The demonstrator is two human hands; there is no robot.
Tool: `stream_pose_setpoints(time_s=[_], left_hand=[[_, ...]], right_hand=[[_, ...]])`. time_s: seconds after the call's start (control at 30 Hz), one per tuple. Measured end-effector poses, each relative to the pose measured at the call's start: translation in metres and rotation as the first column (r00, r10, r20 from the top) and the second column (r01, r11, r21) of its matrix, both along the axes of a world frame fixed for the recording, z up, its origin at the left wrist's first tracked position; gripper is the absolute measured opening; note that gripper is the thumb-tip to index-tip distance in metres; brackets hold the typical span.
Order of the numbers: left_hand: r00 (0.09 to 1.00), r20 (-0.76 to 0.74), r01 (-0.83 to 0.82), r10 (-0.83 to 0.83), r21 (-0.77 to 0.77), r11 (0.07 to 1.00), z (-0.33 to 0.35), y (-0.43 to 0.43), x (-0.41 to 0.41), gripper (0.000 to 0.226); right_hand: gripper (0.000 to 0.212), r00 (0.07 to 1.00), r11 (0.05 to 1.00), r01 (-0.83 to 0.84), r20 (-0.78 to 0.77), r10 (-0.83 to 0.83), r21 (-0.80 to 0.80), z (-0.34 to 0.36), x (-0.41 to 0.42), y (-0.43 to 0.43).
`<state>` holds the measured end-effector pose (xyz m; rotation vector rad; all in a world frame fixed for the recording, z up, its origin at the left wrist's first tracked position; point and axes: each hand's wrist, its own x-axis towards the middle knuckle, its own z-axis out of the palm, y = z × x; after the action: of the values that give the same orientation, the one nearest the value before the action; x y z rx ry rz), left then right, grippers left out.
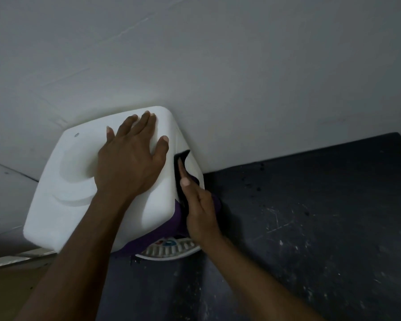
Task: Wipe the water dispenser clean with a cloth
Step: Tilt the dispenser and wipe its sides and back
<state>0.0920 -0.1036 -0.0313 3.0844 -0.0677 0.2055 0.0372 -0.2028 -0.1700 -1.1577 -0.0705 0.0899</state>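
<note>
One dispenser, one cloth, left hand, right hand.

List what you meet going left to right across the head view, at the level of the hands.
White water dispenser top → left hand flat on it → right hand pressing the dark cloth to the dispenser's side → dark scratched surface.

A plain pale grey wall fills the upper part of the view. Below it on the right lies a dark floor, scuffed with whitish scratches and specks. At lower left, a pale strip borders a brown surface.
</note>
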Motion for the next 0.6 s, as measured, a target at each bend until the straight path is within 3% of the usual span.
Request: stream_pose_setpoints(time_s=[0.13, 0.3, 0.5, 0.6], left_hand=[[1.000, -0.015, -0.008, 0.008, 0.008, 1.000, 0.001, -0.001, 0.000, 0.061], [1.000, -0.011, 0.008, -0.008, 0.016, 1.000, 0.001, 0.000, 0.001, 0.063], [1.000, -0.014, -0.011, 0.011, -0.004, 1.000, 0.004, -0.002, 0.000, 0.064], [1.000, -0.020, -0.017, 0.017, -0.012, 1.000, 0.005, -0.003, -0.001, 0.064]], right_hand=[[0.056, 1.000, 0.987, 0.011, 0.012, -0.009, -0.162, 0.000, 0.058, 0.003], [0.054, 1.000, 0.969, 0.015, 0.009, -0.013, -0.245, -0.023, 0.093, 0.003], [0.053, 0.982, 0.980, 0.001, -0.186, -0.039, -0.197, -0.051, 0.090, 0.004], [0.047, 0.988, 0.994, 0.027, -0.149, -0.042, -0.105, -0.017, 0.091, 0.001]])
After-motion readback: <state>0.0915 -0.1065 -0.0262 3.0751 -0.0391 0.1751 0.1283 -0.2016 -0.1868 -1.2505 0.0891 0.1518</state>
